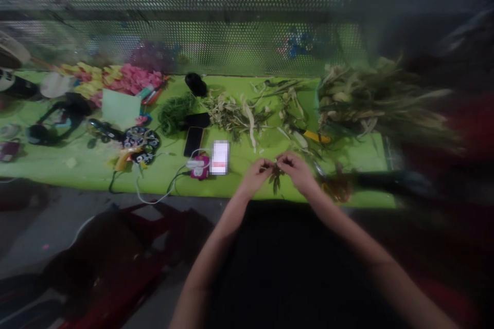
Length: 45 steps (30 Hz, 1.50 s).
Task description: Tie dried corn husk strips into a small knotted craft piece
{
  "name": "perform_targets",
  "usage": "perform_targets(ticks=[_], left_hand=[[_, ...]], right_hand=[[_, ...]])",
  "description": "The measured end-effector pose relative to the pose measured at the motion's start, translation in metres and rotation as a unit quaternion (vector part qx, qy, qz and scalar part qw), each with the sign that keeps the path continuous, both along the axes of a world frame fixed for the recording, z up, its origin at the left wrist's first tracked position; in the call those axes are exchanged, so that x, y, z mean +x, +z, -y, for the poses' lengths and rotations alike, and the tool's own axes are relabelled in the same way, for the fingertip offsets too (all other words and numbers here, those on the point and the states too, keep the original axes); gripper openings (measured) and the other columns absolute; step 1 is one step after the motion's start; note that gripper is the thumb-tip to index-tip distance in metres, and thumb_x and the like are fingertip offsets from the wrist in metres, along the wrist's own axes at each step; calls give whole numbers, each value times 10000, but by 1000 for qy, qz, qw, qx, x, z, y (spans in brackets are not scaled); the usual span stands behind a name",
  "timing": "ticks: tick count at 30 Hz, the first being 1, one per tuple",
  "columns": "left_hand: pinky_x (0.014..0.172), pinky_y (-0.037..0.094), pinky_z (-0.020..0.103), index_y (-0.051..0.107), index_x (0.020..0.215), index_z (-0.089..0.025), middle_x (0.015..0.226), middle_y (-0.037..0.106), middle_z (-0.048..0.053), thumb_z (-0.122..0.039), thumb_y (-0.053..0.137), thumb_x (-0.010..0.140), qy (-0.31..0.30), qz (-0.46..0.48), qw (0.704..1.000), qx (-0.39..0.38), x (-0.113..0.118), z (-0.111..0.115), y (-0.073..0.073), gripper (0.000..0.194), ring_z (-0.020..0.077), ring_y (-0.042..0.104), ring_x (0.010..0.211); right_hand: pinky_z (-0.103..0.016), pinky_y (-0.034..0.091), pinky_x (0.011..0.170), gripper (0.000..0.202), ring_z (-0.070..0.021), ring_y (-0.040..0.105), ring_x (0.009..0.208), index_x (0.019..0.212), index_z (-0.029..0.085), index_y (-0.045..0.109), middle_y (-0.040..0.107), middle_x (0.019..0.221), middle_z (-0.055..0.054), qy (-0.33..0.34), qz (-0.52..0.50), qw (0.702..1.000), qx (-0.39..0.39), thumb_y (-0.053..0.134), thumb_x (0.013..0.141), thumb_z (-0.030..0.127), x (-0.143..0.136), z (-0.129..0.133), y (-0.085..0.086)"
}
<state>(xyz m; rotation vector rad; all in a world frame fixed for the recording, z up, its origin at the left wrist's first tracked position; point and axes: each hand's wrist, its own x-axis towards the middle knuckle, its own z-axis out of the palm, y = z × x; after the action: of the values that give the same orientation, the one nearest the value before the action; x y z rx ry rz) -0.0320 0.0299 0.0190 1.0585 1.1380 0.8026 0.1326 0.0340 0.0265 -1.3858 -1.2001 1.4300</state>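
Note:
Near the front edge of the green table (247, 185), my left hand (258, 175) and my right hand (295, 168) pinch a small dried plant piece (276, 180) between them. Its darker leafy strips hang down below my fingertips. The fingers of both hands are closed and their tips nearly touch. Just beyond lie loose pale dried husks (250, 118). A yellow-handled cutter (317, 136) rests to the right of them, and a lit phone (219, 157) is left of my left hand.
A large heap of dried husks (363, 95) covers the right side. Left are green fibre (173, 113), a dark phone (193, 141), a magenta socket block (199, 167) with cables, and pink and yellow pieces (119, 79). A perforated metal panel (216, 46) stands behind the table.

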Motion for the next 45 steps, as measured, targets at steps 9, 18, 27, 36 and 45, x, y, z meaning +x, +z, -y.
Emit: perform_targets(ticks=[9, 18, 27, 36, 45], left_hand=[[776, 467, 308, 598, 838, -163, 842, 639, 26, -229, 686, 767, 23, -61, 996, 57, 7, 2, -2, 130, 137, 588, 785], [812, 478, 308, 655, 938, -189, 899, 681, 48, -245, 669, 813, 59, -67, 984, 156, 9, 7, 4, 139, 155, 622, 852], [836, 470, 341, 681, 861, -209, 882, 666, 53, -274, 635, 851, 108, -92, 967, 212, 13, 15, 2, 81, 178, 601, 889], [805, 482, 291, 564, 899, -198, 876, 605, 33, -363, 583, 895, 178, 7, 982, 60, 19, 23, 1, 165, 136, 578, 836], [763, 493, 262, 552, 872, -204, 872, 587, 24, -390, 577, 897, 269, 47, 961, 50, 23, 30, -4, 190, 125, 579, 801]], right_hand=[[-258, 407, 576, 196, -114, 472, 589, 694, 189, 606, 539, 636, 23, -17, -63, 996, -63, 688, 706, 366, -3, 0, 7], [-255, 383, 553, 169, -112, 474, 570, 687, 186, 621, 571, 610, 19, -13, -82, 990, -109, 689, 684, 340, -3, 1, 8], [-258, 348, 550, 166, -100, 421, 540, 689, 184, 621, 538, 592, 32, -2, -88, 989, -121, 678, 692, 340, -1, 3, 7], [-259, 329, 547, 229, -94, 414, 526, 696, 183, 610, 507, 567, 48, -2, -86, 990, -114, 705, 693, 391, 1, 6, 0], [-268, 397, 560, 235, -106, 488, 505, 740, 197, 571, 540, 542, 45, 20, -37, 990, -132, 654, 756, 417, 8, 13, 5]])
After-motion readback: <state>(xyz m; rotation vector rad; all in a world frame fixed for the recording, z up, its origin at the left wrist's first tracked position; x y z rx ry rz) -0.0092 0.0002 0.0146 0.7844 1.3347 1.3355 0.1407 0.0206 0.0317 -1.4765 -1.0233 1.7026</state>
